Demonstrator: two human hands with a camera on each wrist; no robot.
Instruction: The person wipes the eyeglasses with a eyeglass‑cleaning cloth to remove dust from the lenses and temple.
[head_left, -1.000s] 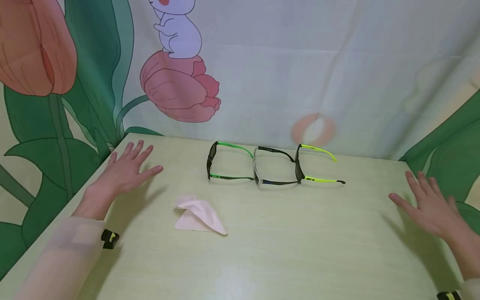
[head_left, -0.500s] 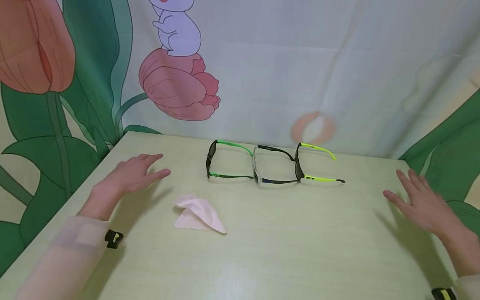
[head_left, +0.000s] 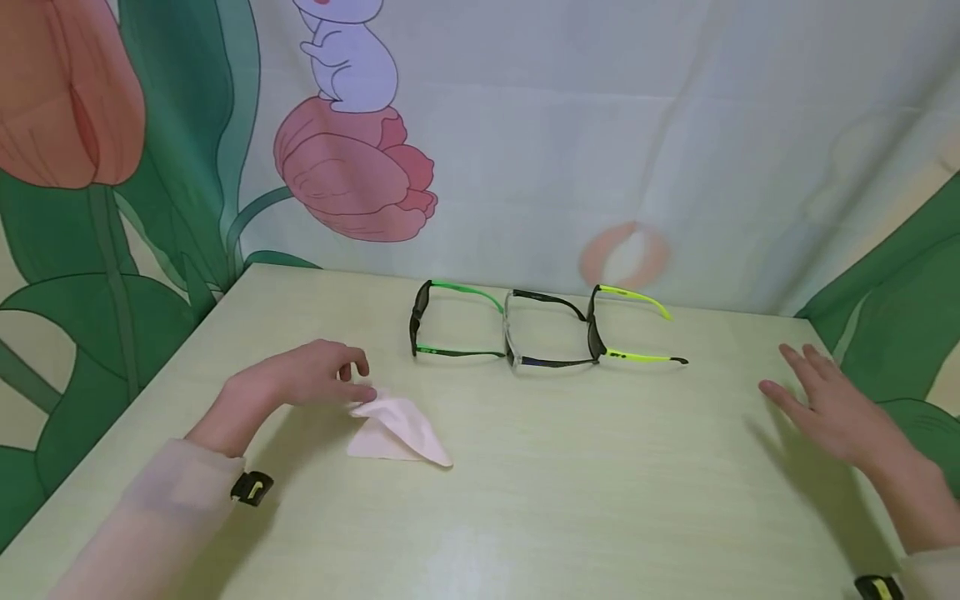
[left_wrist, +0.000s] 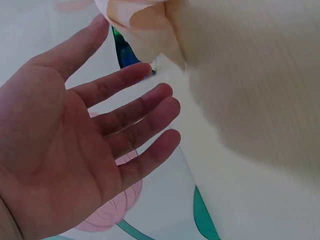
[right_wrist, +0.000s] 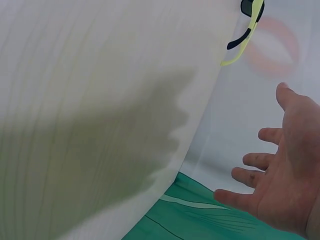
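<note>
Pink cloth: one, crumpled, on the table, nearer the person than the green-armed glasses. Risks, as judged: a shallow pinch at its raised corner may slip; too long a reach could jog that pair into the clear-framed glasses and yellow-armed glasses — all close-set in one row. Left hand: loosely spread, nothing grasped, thumb at the cloth's edge — contact uncertain. Right hand: released, fingers extended, holding nothing.

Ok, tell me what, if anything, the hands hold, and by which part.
Nothing: the left hand is at the pink cloth, fingers apart, not pinching it; the right hand hovers open.
</note>
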